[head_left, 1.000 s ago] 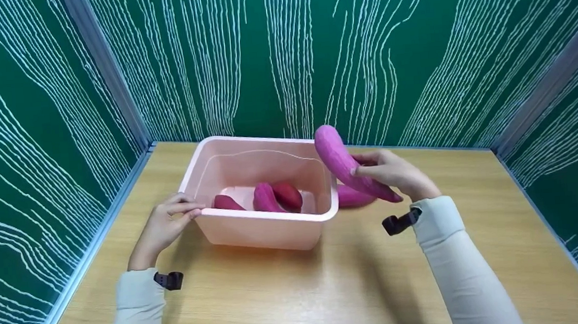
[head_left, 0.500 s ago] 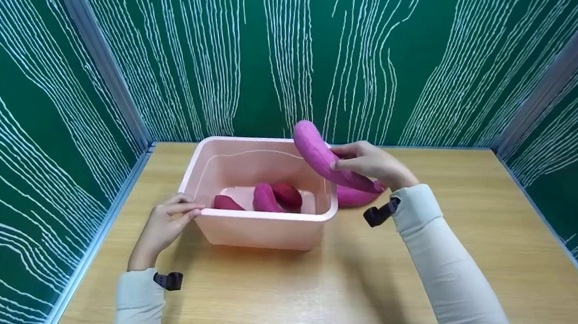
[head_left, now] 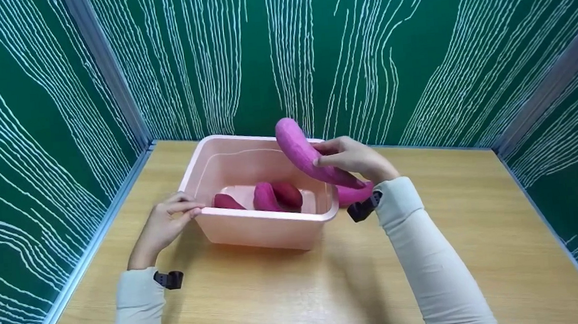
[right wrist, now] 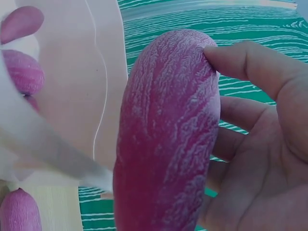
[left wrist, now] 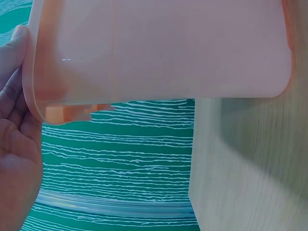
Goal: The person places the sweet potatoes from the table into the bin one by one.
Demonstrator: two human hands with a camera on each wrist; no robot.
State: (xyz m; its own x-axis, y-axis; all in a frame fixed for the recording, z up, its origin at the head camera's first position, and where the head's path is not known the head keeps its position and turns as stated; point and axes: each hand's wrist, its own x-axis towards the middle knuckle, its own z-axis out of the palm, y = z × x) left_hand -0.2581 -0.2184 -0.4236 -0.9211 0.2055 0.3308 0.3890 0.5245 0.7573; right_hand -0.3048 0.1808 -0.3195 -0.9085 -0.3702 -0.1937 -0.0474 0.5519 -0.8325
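Observation:
My right hand (head_left: 356,158) grips a long, curved pink sweet potato (head_left: 297,148), thumb on one side and fingers on the other. Its rounded end points up and left, over the right rim of a pale pink plastic bin (head_left: 261,231). In the right wrist view the sweet potato (right wrist: 166,130) shows wrinkled skin. My left hand (head_left: 163,224) pinches the bin's near left corner at the rim. Inside the bin lie a red piece (head_left: 227,202), a pink sweet potato (head_left: 266,198) and a dark red one (head_left: 288,195), all partly hidden.
Another pink sweet potato (head_left: 353,194) lies on the wooden table (head_left: 257,296), just right of the bin and partly covered by the right hand and wrist. Green walls (head_left: 256,57) with white wavy lines enclose the table at the back and sides.
My right hand has carried the sweet potato left and slightly up, from beside the bin to over its right rim. The left hand and bin have stayed still.

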